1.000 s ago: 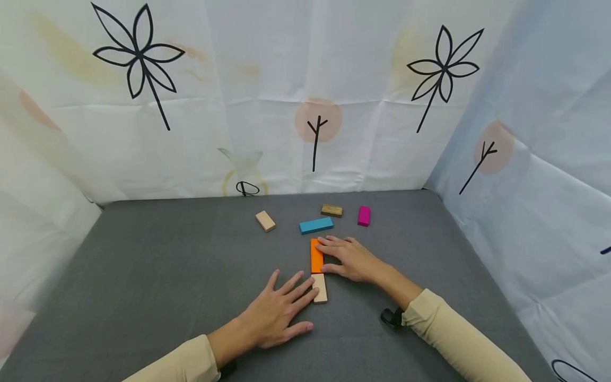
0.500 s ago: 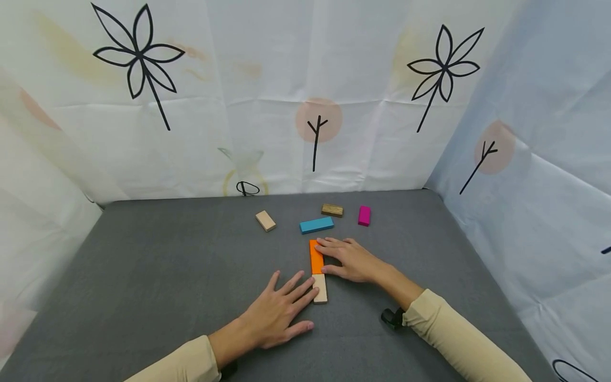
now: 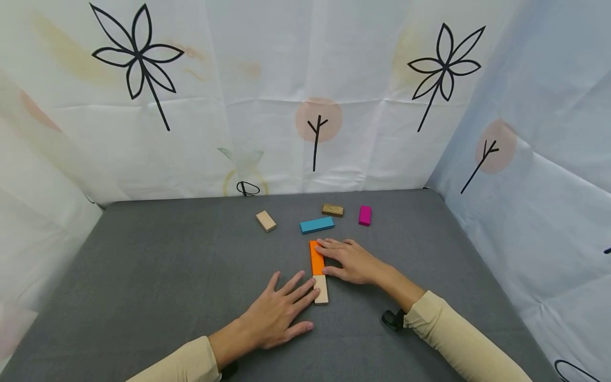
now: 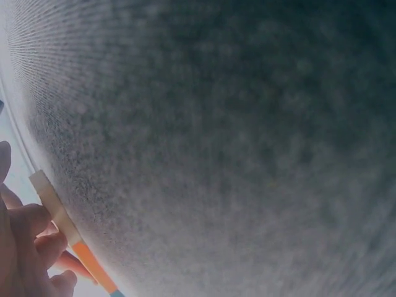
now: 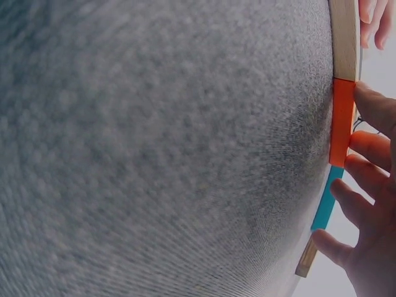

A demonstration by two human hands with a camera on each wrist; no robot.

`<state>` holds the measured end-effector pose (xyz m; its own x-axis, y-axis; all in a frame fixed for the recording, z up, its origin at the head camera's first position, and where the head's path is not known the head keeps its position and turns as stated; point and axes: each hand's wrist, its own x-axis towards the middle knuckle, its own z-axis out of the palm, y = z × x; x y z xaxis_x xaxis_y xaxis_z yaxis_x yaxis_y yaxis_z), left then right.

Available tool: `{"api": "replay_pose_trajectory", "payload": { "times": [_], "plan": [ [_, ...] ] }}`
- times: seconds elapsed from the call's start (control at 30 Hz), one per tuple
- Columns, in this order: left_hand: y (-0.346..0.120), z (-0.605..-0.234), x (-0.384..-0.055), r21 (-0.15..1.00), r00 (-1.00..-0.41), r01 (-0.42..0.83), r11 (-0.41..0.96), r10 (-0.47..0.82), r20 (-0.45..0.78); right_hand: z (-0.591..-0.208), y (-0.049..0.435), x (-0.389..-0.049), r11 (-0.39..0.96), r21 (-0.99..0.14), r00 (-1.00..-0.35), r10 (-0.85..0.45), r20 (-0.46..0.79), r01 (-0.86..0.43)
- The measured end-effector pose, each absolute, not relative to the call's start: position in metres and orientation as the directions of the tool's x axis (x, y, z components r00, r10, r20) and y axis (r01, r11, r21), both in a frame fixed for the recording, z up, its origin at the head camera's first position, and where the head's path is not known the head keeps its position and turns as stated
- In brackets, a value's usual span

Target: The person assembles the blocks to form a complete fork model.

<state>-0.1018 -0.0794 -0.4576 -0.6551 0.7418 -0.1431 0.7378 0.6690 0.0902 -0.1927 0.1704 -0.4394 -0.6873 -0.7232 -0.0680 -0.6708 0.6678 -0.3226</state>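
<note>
Right hand (image 3: 350, 261): fingers loosely spread, not clenched. Index tip on top of the orange block (image 3: 316, 261), middle fingertip by its far end, thumb at its near right corner. Left hand (image 3: 272, 317): fingers spread wide. Index and middle tips at the left side of the pale block (image 3: 323, 295), thumb clear of it, nearer the body. Whether they press or merely rest, cannot tell.

Change over the last second: slight. Orange block and right fingers sit a shade nearer the body; left fingers practically unmoved. Orange and pale meet end to end between the two sets of fingertips, near-straight line. Reads to me as a joint being steadied, alignment all but done.

Just past the right fingertips: blue block (image 3: 317, 225), lying crosswise near the orange block's far end, apart from it. Would block any push of the line straight ahead. Behind it, brown wooden block (image 3: 332, 210); right of that, beyond the right knuckles, magenta block (image 3: 365, 216). Loose pale block (image 3: 265, 221) far ahead of the left fingertips, tilted.

Under all, grey cloth surface (image 3: 157, 270). Farther out, white patterned drape (image 3: 267, 69) walls the far side.
</note>
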Motion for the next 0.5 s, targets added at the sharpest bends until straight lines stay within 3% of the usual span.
{"api": "replay_pose_trajectory", "payload": {
  "times": [0.5],
  "plan": [
    [-0.0798, -0.4593, -0.1025, 0.107, -0.647, 0.744, 0.659, 0.751, -0.128, -0.4417, 0.1704, -0.1910, 0.650, -0.339, -0.680, -0.732, -0.038, -0.680]
  ]
}}
